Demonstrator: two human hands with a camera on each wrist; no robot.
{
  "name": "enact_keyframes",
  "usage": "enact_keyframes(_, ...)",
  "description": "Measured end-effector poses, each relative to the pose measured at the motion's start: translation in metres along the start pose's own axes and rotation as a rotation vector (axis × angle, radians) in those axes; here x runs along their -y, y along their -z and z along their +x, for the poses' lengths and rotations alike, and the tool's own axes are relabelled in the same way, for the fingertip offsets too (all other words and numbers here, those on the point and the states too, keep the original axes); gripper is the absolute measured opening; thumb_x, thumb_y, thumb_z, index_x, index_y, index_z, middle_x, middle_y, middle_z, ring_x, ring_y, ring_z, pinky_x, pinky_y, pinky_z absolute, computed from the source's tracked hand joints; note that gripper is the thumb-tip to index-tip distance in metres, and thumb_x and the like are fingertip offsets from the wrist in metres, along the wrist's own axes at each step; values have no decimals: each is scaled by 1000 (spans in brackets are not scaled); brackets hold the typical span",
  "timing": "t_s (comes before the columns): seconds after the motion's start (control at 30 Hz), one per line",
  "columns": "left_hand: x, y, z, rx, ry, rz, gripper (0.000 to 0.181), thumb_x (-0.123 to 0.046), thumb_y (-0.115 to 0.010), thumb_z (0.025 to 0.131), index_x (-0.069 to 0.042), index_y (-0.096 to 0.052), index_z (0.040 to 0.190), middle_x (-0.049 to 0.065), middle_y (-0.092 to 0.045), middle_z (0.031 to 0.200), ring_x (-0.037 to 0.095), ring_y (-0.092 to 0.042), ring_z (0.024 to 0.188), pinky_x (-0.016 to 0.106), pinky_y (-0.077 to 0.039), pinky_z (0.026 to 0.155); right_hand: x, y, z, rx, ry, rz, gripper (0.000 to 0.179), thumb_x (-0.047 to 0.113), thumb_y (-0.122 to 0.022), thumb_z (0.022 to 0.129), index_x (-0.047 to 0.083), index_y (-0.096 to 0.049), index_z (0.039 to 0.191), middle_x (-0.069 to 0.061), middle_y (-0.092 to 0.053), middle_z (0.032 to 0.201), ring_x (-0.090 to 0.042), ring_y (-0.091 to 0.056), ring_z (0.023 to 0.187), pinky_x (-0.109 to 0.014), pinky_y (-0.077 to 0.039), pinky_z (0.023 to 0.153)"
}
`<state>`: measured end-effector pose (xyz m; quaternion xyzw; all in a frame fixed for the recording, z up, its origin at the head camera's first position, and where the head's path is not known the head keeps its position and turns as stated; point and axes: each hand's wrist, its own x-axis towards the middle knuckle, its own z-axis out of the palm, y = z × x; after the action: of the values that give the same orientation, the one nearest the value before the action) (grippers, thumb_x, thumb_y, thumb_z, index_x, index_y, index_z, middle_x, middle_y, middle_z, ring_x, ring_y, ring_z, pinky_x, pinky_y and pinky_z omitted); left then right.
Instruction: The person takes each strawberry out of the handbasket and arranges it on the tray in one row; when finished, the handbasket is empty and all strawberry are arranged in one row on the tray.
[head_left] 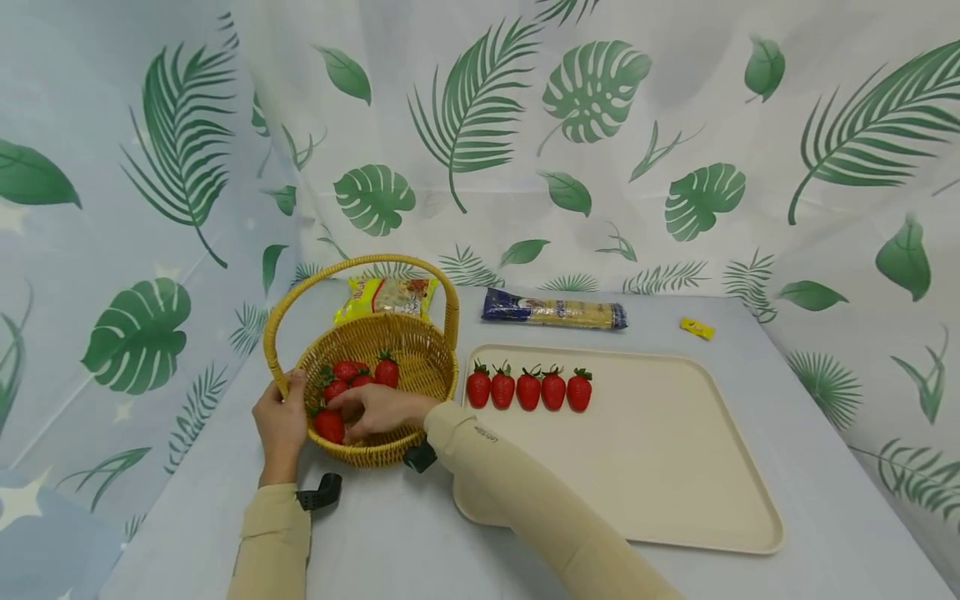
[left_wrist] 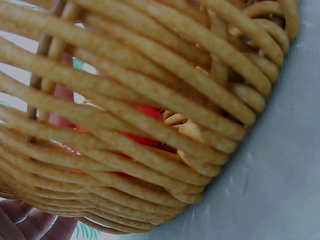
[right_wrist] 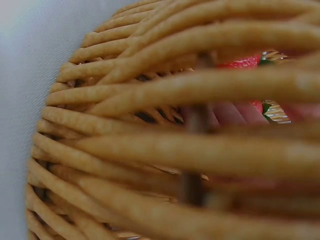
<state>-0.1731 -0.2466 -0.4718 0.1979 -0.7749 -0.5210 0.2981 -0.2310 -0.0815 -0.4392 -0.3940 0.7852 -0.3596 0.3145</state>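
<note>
In the head view my left hand (head_left: 281, 421) grips the left rim of a yellow wicker basket (head_left: 375, 454) near the foot of its tall handle. My right hand (head_left: 378, 410) reaches inside, with thumb and index finger pinching a red strawberry (head_left: 328, 427) near the left wall. Several other strawberries (head_left: 387, 371) lie in the basket behind the hand. On the beige tray (head_left: 637, 458) to the right, a row of strawberries (head_left: 528, 390) stands with leaves pointing away from me. Both wrist views are mostly blocked by the basket weave (left_wrist: 150, 90), with bits of red behind it.
A yellow snack packet (head_left: 390, 296) lies behind the basket. Behind the tray are a long pack of noodles or pasta (head_left: 555, 310) and a small yellow packet (head_left: 697, 327). A leaf-patterned curtain (head_left: 480, 167) hangs at the back and sides. My right forearm crosses the tray's left edge.
</note>
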Motion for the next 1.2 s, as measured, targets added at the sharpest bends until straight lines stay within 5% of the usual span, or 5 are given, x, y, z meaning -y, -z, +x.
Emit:
enact_keyframes(0.23,2,0,1,-13,-23,-8,39,-31,-58,99,5,-68,112,26,-66,114,37,-59,110,48,-41,91,-2,-1,0,25,42,19,59,8,-73,85,11,-53,140,-3,-63,121,-11,-57,110,-19,-46,84)
enact_keyframes(0.63,0,0,1,18,15,1,47,-39,-56,99,3,-66,117,24,-65,116,33,-58,108,37,-39,86,0,2,-1,57,28,-91,66,21,-69,90,17,-41,149,7,-42,150,-4,-37,135,-21,-33,105)
enact_keyframes(1.2,-1,0,-1,6,-2,25,47,-39,-54,100,3,-67,116,25,-66,114,31,-59,99,33,-39,77,-3,0,-2,10,9,81,34,7,-74,84,14,-69,118,4,-64,97,-6,-55,86,-20,-47,72)
